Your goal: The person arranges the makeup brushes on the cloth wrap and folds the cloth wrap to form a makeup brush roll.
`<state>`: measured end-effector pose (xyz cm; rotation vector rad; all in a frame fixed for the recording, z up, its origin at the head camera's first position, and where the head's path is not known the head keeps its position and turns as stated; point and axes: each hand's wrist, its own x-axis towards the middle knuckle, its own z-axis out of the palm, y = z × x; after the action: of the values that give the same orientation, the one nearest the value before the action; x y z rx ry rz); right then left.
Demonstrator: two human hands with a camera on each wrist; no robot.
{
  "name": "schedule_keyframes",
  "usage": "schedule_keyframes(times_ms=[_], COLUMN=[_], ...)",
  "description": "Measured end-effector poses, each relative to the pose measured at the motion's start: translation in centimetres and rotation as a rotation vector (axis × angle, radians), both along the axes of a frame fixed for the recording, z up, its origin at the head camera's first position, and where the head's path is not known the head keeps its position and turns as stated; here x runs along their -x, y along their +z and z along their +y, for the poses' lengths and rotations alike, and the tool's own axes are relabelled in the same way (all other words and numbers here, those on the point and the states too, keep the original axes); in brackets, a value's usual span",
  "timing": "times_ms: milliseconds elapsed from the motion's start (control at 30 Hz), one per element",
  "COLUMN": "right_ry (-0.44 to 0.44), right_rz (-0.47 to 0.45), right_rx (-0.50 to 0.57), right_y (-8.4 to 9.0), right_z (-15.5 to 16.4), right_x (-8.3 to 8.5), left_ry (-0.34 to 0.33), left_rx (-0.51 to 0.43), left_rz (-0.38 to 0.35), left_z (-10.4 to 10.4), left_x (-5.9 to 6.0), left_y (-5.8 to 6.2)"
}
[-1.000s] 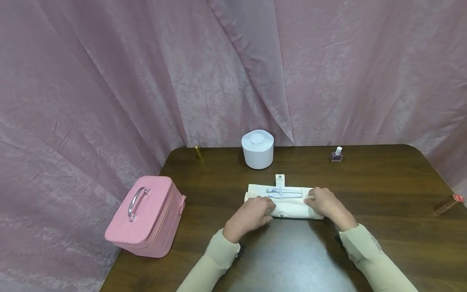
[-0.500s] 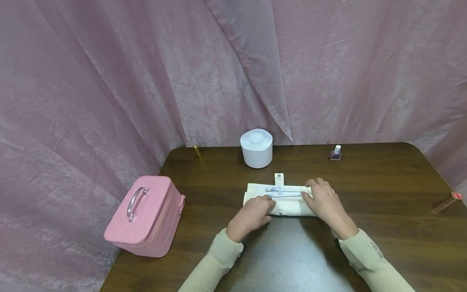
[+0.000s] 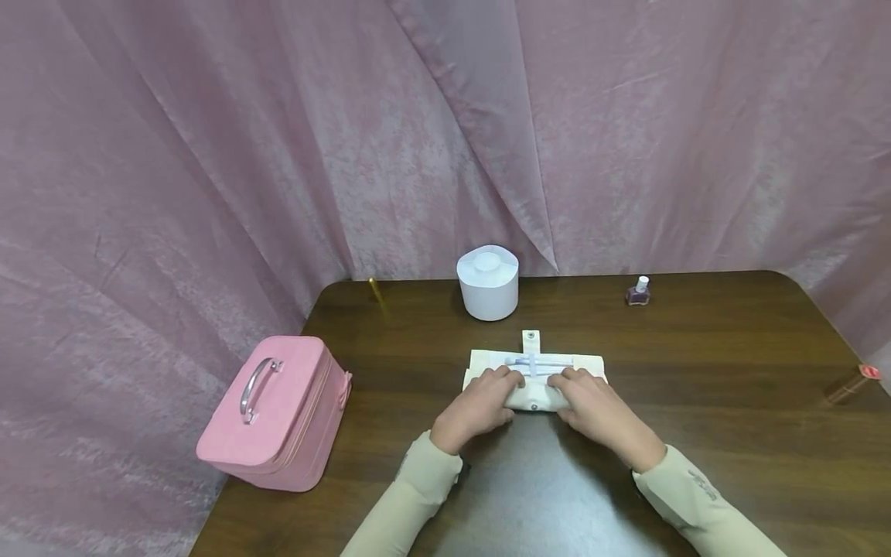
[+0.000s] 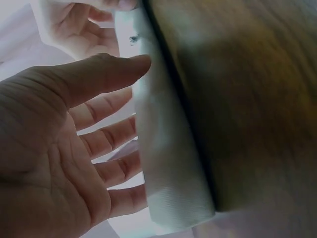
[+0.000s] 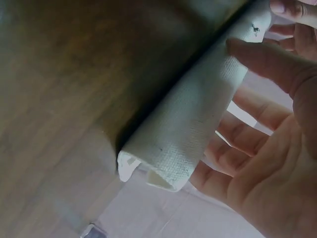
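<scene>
A cream fabric brush roll [image 3: 536, 398], partly folded, lies on the table, its snap strap [image 3: 531, 340] pointing away from me. Slim pale-blue-handled brushes [image 3: 550, 362] lie across it under a narrow band. My left hand [image 3: 480, 406] holds the left part of the folded edge, thumb in front and fingers over the top. Close beside it, my right hand [image 3: 595, 406] holds the same fold right of the snap. Both wrist views show the thumbs against the fabric [image 4: 168, 148] and the fingers along its far side; some fingertips are hidden.
A pink vanity case [image 3: 271, 418] with a silver handle stands at the left. Toward the back are a gold tube [image 3: 376, 290], a white lidded container [image 3: 489, 286] and a purple nail polish bottle [image 3: 637, 294]. A brown tube [image 3: 851, 385] lies far right.
My right hand has left the right end of the roll and moved left along the fold, nearer the left hand. The left hand has stayed nearly still.
</scene>
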<state>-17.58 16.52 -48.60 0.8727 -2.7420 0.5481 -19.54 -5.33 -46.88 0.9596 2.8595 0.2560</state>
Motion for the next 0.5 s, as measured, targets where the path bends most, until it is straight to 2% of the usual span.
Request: schedule_keyframes(times_ms=[100,300,500], right_ry=[0.021,0.086,0.144], right_rz=[0.011,0.010,-0.074], right_rx=[0.001,0.008,0.032], right_y=[0.1,0.6,1.1], right_z=[0.1,0.4,1.1], right_x=[0.4,1.1,1.9], left_ry=[-0.004,-0.039,-0.052], left_rx=[-0.019,-0.058,-0.065], left_rz=[0.002,0.062,0.042], left_z=[0.0,0.1,0.2], left_x=[0.3,1.2,1.8], left_y=[-0.3,-0.7,-0.6])
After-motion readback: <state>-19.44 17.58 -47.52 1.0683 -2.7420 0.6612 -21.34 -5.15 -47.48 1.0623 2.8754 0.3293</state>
